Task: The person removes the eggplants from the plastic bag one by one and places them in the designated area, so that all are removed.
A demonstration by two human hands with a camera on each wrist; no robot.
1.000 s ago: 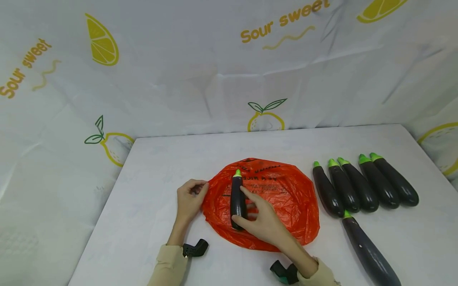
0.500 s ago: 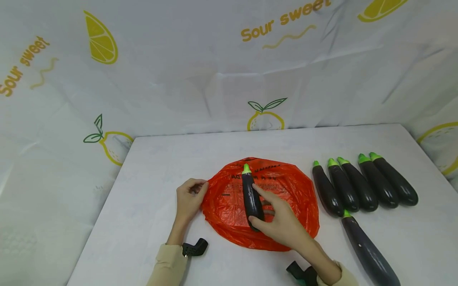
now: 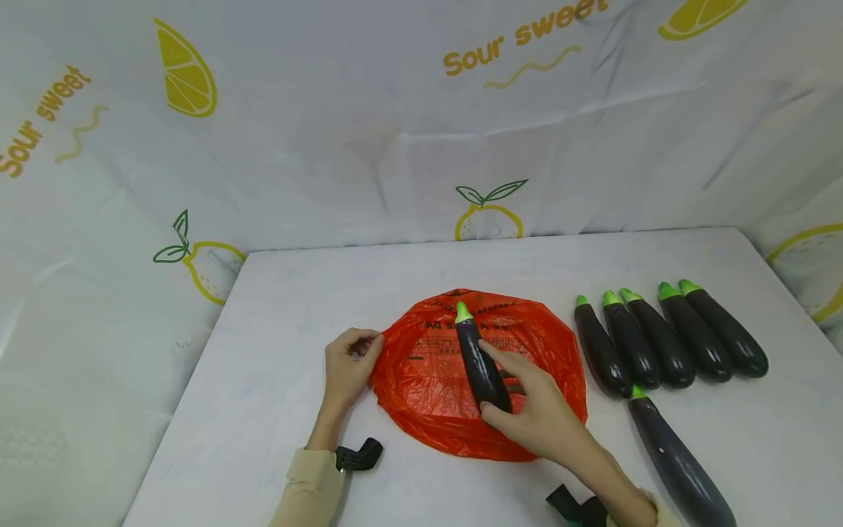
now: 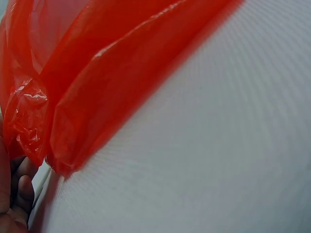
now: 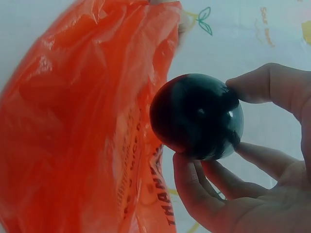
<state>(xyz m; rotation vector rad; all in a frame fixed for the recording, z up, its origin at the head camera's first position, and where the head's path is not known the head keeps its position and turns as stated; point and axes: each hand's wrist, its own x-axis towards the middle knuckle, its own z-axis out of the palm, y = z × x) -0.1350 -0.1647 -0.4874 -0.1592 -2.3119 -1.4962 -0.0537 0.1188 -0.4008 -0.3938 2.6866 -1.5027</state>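
Observation:
In the head view, my right hand grips a dark purple eggplant with a bright green stem cap, above the red plastic bag. The eggplant leans, its cap pointing away and slightly left. The right wrist view looks at its rounded dark end, with thumb and fingers around it. At the bag's left edge, my left hand pinches the plastic between thumb and index finger. The left wrist view has the crumpled red bag and part of that hand.
On the right of the white table, several eggplants lie side by side. A longer eggplant lies nearer the front, its cap close to their lower ends. A white lemon-print cloth hangs behind the table.
My right hand has moved to the right across the bag with the eggplant, which has gone from nearly straight to tilted. The left hand has stayed at the bag's edge.

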